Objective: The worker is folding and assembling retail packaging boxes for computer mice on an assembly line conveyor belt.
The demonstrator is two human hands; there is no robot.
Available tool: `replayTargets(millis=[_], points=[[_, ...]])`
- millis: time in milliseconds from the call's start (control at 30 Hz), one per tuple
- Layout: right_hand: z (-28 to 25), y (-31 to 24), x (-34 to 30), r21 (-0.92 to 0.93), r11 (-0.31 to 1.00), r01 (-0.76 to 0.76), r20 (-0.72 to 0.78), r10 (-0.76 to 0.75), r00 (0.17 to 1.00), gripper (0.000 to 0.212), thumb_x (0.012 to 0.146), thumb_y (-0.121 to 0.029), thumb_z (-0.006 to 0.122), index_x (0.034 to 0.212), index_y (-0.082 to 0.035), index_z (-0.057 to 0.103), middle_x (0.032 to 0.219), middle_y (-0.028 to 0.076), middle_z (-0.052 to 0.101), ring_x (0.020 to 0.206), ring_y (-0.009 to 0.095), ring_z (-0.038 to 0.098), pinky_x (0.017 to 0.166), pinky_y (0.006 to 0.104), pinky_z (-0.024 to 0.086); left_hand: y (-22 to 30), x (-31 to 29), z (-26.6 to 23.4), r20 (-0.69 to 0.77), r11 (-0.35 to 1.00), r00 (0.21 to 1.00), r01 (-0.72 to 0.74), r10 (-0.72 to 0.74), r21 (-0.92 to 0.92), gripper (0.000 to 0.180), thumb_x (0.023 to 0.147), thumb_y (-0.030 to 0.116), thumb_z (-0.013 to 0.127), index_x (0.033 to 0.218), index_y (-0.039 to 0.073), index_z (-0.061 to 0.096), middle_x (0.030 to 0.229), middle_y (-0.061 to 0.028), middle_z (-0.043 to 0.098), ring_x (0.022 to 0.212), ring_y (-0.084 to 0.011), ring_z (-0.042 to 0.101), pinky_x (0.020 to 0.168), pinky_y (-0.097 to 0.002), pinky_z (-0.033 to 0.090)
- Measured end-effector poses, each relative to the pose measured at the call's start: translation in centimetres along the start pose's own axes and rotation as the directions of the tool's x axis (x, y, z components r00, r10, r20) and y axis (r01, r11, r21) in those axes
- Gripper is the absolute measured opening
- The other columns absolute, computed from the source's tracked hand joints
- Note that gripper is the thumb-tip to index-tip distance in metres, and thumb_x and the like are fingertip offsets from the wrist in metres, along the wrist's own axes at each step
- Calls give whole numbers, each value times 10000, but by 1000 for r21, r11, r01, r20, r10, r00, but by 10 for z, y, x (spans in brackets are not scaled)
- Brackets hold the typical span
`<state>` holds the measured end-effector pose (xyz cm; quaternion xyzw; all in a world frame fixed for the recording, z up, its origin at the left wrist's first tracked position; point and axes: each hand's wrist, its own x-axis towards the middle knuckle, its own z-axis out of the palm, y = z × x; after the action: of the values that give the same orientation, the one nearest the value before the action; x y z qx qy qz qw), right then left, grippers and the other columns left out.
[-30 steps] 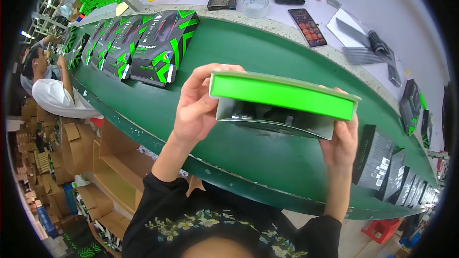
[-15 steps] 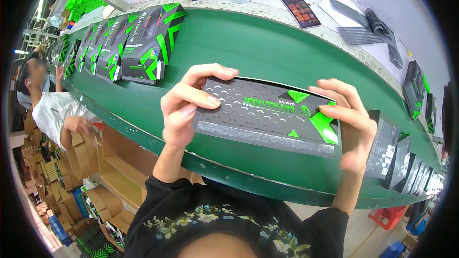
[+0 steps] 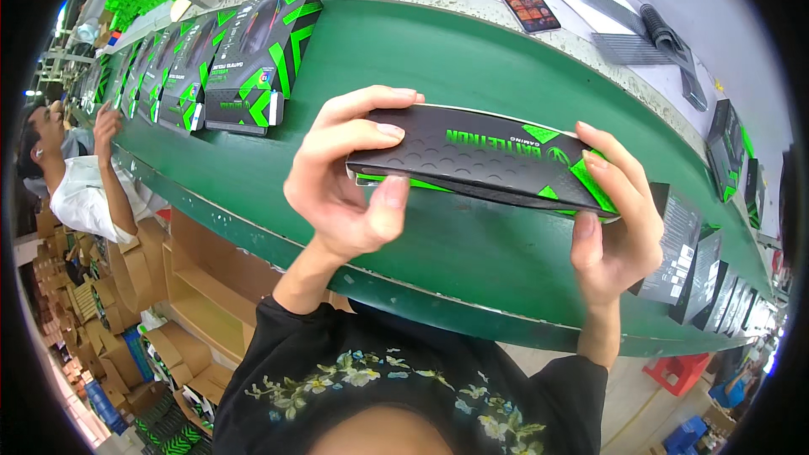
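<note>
Left hand [image 3: 337, 190] and right hand [image 3: 628, 240] gripped a box [image 3: 472, 162] at either end; it seemed light, stiff card (dentable mid-panel), best held there.

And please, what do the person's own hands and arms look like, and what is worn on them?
The left hand and right hand show no gloves, rings or watches; the forearms are bare. Black short sleeves belong to a black top with pale and blue flowers and green leaves.

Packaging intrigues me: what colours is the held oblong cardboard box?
Oblong cardboard box: black with green; head view.
</note>
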<state>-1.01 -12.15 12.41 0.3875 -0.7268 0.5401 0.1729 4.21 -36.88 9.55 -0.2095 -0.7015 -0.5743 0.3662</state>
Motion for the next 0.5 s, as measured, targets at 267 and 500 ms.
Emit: replayTargets(millis=[267, 500], points=[[24, -6, -18, -70, 997, -18, -212, 3, 977, 373, 764, 20, 553, 1128, 97, 580, 1192, 338, 571, 1061, 368, 619, 915, 420, 507, -5, -11, 28, -180, 988, 974, -120, 135, 92, 410, 753, 9, 578, 1145, -29, 465, 1208, -347, 520, 1008, -394, 627, 857, -478, 554], [36, 21, -15, -42, 998, 44, -347, -56, 936, 400, 843, -35, 550, 1219, 94, 508, 1196, 320, 575, 1101, 350, 586, 946, 410, 482, -12, -4, 33, -181, 956, 968, -123, 175, 266, 363, 823, 35, 586, 1156, -24, 454, 1184, -337, 541, 979, -382, 631, 821, -469, 580]])
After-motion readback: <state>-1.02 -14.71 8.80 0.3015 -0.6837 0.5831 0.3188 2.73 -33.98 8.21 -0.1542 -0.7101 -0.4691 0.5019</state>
